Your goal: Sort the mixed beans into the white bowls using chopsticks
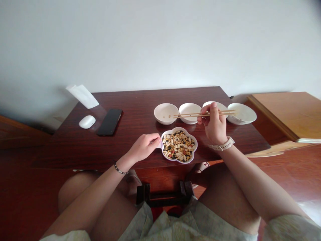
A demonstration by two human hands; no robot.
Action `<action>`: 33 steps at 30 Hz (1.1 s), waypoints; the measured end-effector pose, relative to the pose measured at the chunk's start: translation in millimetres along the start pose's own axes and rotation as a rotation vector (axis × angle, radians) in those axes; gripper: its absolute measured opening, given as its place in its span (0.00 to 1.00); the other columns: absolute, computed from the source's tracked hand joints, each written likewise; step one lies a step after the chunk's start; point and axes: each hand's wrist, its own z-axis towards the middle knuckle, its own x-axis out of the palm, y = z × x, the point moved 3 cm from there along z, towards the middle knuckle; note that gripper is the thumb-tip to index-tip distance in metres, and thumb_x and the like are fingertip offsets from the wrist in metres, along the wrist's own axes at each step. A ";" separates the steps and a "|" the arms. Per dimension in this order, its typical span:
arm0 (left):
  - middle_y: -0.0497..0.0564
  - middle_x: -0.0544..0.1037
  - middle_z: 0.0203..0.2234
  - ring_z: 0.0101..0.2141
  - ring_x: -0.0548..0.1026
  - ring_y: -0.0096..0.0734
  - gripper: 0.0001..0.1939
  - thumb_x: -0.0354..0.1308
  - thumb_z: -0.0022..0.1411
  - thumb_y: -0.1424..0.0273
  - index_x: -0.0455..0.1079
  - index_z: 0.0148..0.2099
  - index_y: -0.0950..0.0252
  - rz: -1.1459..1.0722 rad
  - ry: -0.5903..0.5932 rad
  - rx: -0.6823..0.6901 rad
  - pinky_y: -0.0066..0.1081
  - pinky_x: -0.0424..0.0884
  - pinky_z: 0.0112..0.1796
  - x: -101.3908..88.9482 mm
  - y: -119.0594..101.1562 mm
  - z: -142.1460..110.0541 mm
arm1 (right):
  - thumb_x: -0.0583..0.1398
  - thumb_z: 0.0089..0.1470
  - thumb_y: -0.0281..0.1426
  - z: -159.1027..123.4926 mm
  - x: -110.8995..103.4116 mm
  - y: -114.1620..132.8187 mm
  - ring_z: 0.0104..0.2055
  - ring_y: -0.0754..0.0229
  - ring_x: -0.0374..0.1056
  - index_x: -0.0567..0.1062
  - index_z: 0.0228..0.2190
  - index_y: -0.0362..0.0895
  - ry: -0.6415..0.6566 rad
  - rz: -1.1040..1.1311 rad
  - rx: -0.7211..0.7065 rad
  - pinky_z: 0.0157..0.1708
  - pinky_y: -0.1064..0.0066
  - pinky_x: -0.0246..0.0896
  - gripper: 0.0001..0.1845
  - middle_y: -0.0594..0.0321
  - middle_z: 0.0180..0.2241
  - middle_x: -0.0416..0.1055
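A white flower-shaped dish [166, 154] full of mixed beans and nuts sits near the front edge of a dark wooden table [135, 134]. My left hand [144, 146] is closed, pinching the dish's left rim. My right hand [214, 125] is closed around a pair of wooden chopsticks [190, 114], held level with their tips over the small white bowls behind the dish. Several white bowls stand in a row: the leftmost bowl [166, 113], a second bowl [189, 110], a third partly hidden by my hand, and the rightmost bowl [242, 113].
A black phone [109, 121] and a white mouse [87, 122] lie on the table's left side, with a white paper sleeve [82, 95] at the back left corner. A lighter wooden surface [288, 113] adjoins on the right. My knees sit under the table edge.
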 end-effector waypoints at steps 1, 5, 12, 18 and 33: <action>0.45 0.73 0.27 0.30 0.68 0.29 0.20 0.51 0.79 0.59 0.70 0.35 0.65 -0.001 0.002 -0.001 0.30 0.58 0.34 0.1 0.8 -0.2 | 0.60 0.70 0.57 0.1 -1.5 1.3 0.24 0.65 0.67 0.73 0.31 0.46 0.000 0.007 -0.001 0.22 0.72 0.62 0.28 0.63 0.26 0.68; 0.44 0.73 0.27 0.29 0.67 0.29 0.21 0.51 0.79 0.57 0.70 0.35 0.65 -0.003 0.008 -0.011 0.30 0.57 0.34 0.1 4.2 -0.5 | 0.61 0.70 0.56 -1.2 -5.0 6.4 0.21 0.66 0.64 0.73 0.29 0.45 0.030 0.021 0.016 0.20 0.72 0.58 0.29 0.64 0.24 0.66; 0.44 0.73 0.28 0.30 0.68 0.28 0.20 0.52 0.79 0.58 0.71 0.36 0.65 -0.009 0.009 -0.010 0.30 0.58 0.34 0.9 5.6 0.2 | 0.62 0.70 0.55 -5.6 -5.2 2.9 0.21 0.64 0.64 0.75 0.28 0.45 0.155 0.044 0.110 0.19 0.70 0.57 0.29 0.62 0.23 0.66; 0.44 0.73 0.27 0.30 0.67 0.29 0.21 0.52 0.80 0.58 0.70 0.36 0.65 -0.002 0.005 -0.014 0.30 0.57 0.34 0.6 5.3 -0.1 | 0.60 0.73 0.52 -14.9 2.1 2.3 0.21 0.64 0.63 0.75 0.28 0.46 0.307 0.028 0.118 0.21 0.69 0.56 0.28 0.61 0.24 0.66; 0.45 0.76 0.28 0.30 0.69 0.30 0.20 0.52 0.79 0.59 0.73 0.37 0.65 -0.012 0.009 -0.027 0.30 0.59 0.34 -0.2 2.6 -0.9 | 0.60 0.71 0.56 -26.2 8.5 -14.5 0.23 0.61 0.65 0.75 0.29 0.46 0.457 -0.013 0.199 0.23 0.67 0.57 0.29 0.62 0.24 0.69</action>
